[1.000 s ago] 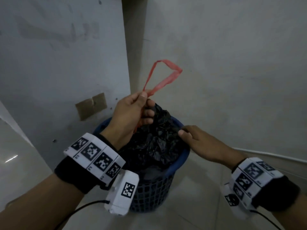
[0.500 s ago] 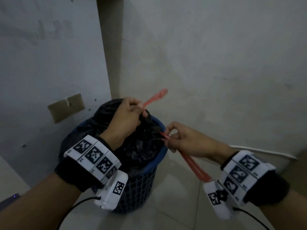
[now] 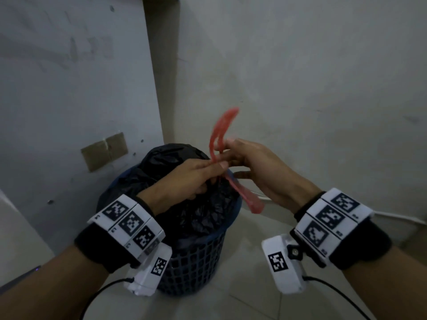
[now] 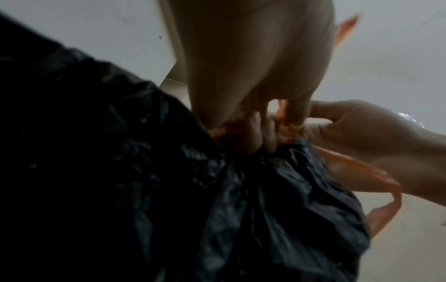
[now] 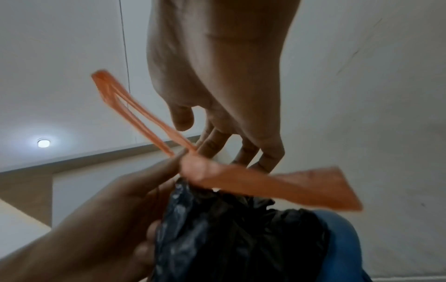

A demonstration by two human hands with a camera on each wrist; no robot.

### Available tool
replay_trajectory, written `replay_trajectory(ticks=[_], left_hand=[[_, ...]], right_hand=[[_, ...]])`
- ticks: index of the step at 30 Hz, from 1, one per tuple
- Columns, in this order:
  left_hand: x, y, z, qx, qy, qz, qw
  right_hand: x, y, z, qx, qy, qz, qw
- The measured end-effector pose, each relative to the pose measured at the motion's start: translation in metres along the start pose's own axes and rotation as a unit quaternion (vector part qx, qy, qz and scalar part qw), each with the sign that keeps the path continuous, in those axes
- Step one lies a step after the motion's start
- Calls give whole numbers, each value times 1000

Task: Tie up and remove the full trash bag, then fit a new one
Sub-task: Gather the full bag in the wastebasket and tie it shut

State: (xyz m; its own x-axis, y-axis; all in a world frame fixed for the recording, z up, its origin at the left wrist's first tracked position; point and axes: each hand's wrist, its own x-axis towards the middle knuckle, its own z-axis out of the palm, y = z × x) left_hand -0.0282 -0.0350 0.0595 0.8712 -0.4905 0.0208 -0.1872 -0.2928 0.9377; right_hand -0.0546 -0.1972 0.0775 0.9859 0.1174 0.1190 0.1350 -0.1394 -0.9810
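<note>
A full black trash bag (image 3: 171, 158) sits in a blue mesh basket (image 3: 196, 266), its mouth gathered shut. Two red drawstring loops cross above it: the upper loop (image 3: 223, 125) sticks up and the lower loop (image 3: 248, 199) hangs to the right. My left hand (image 3: 217, 166) pinches the straps where they cross, just above the bag's neck. My right hand (image 3: 228, 151) is right against it, fingers straight at the crossing and thumb apart. In the right wrist view, the right hand (image 5: 205, 137) reaches behind the upper loop (image 5: 135, 112), and the left hand (image 5: 173, 167) pinches the crossing.
The basket stands in a corner between two pale walls on a tiled floor. A brown patch (image 3: 105, 151) is stuck on the left wall. A white cable (image 3: 392, 215) runs along the right wall's base. Floor shows in front and to the right of the basket.
One second ago my left hand held one loop up and my right hand was at the rim. Then each hand pulled a strap. Now the hands have met and the loops cross.
</note>
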Motion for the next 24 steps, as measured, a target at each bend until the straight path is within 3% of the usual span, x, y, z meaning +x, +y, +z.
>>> replay_trajectory(ticks=[8, 10, 13, 16, 24], left_hand=[[2, -8, 4, -66, 55, 53, 995], [1, -10, 1, -87, 73, 55, 992], [0, -15, -7, -84, 118, 43, 989], [0, -19, -12, -48, 161, 39, 985], [-5, -21, -25, -11, 163, 78, 984]], right_hand=[[9, 11, 35, 184, 144, -22, 972], [10, 13, 38, 162, 133, -38, 977], [9, 20, 45, 23, 81, -35, 996], [10, 27, 50, -85, 45, -33, 995], [16, 34, 59, -146, 48, -66, 986]])
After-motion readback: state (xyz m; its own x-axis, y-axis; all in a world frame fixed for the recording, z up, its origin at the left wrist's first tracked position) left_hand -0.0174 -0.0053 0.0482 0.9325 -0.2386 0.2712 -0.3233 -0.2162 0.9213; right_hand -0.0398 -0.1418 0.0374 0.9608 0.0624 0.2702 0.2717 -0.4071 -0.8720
